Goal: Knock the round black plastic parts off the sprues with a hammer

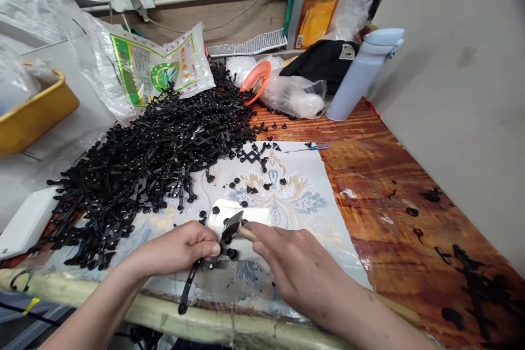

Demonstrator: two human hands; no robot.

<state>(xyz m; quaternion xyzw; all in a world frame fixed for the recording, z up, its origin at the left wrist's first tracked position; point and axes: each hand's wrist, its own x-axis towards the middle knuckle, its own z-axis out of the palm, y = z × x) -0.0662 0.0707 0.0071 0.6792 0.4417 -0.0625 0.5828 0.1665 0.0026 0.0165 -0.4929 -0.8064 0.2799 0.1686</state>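
Note:
My left hand (191, 246) is closed on a black jointed plastic linkage (188, 287), one arm of which hangs down toward the table's front edge. Held in my right hand (287, 254) is a short knife with a wooden handle (247, 234) and a dark blade (233, 225). The blade lies against the upper end of the linkage, beside my left thumb. Whether it cuts into the plastic I cannot tell. Under both hands is a white pad (262, 219) on a patterned cloth (303, 186), with several small black round pieces (216, 210) around it.
A large heap of black linkages (164, 142) covers the left and back of the table. Behind it lie a printed plastic sack (159, 68) and an orange dish (257, 81). A pale blue bottle (359, 79) and a thin screwdriver (311, 147) are at right; black scraps (471, 273) lie near the right edge.

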